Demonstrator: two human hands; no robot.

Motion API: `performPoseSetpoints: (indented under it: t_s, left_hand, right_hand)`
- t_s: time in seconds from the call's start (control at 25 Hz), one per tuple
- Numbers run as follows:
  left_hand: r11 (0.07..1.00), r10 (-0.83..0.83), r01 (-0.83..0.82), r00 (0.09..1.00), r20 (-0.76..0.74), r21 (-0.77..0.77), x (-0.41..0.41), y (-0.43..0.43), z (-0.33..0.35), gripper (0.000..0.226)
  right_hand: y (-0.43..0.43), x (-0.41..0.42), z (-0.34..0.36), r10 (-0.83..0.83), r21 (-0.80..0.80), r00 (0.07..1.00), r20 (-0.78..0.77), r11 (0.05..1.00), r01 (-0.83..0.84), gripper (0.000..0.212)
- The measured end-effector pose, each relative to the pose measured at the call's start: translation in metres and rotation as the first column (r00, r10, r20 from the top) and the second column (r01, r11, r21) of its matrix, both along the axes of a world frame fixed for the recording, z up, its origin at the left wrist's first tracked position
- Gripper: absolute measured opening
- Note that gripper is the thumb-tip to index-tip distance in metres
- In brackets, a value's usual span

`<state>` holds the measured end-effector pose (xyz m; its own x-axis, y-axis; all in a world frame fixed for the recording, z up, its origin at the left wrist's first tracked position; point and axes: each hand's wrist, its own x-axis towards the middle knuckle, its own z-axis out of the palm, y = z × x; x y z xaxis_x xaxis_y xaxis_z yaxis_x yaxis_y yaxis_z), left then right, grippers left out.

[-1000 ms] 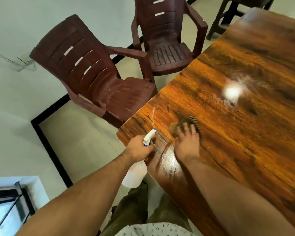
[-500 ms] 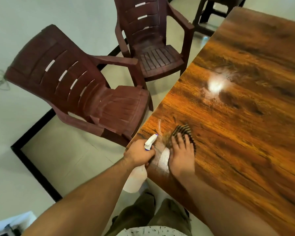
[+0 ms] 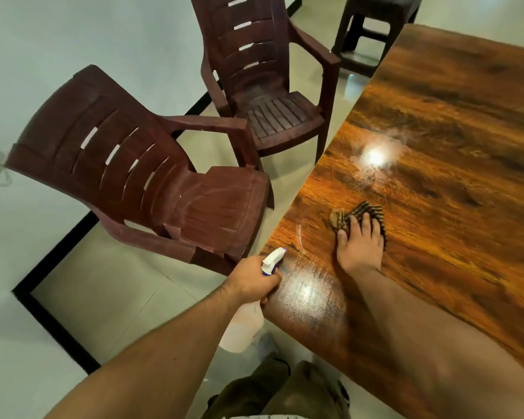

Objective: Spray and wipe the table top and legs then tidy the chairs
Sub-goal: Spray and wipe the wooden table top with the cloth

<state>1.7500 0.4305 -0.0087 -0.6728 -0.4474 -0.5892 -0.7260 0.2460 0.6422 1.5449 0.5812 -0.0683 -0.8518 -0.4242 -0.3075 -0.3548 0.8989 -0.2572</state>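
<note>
A glossy brown wooden table top [image 3: 442, 189] fills the right side, with a wet shiny patch near its close corner. My left hand [image 3: 251, 281] grips a white spray bottle [image 3: 242, 328] at the table's edge, nozzle pointing over the wood. My right hand [image 3: 360, 246] lies flat on the table, pressing down a striped brown cloth [image 3: 363, 211] that sticks out past my fingers. Two maroon plastic armchairs stand to the left of the table: a near chair [image 3: 152, 189] and a far chair [image 3: 266, 86].
A dark stool or chair [image 3: 372, 34] stands beyond the table's far end. A pale wall with a black skirting line [image 3: 55, 325] runs along the left. The floor is light tile. My legs show below the table corner.
My right hand has slid the cloth away from the corner, further onto the table. The left hand stays at the edge with the bottle. My view has shifted, showing the chairs from closer.
</note>
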Motion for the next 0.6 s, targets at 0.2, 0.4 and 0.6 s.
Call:
performPoseSetpoints:
  t_s: [0.2,0.4,0.6]
  left_hand:
    - [0.986,0.168,-0.168,0.986,0.006,-0.02,0.011,-0.02,-0.002,0.011]
    - [0.971,0.237,-0.238,0.971,0.022,0.025,0.016,-0.041,0.003,0.014]
    - [0.979,0.203,-0.203,0.979,0.005,0.021,0.02,-0.043,-0.001,0.012]
  right_hand:
    - [-0.025,0.114,-0.006,0.494,-0.058,0.87,-0.017,0.868,-0.494,0.057]
    - [-0.012,0.094,0.005,0.853,-0.038,0.518,0.059,0.521,-0.853,0.055]
    - [-0.081,0.007,0.004,0.049,0.09,0.998,0.031,0.995,-0.052,0.058]
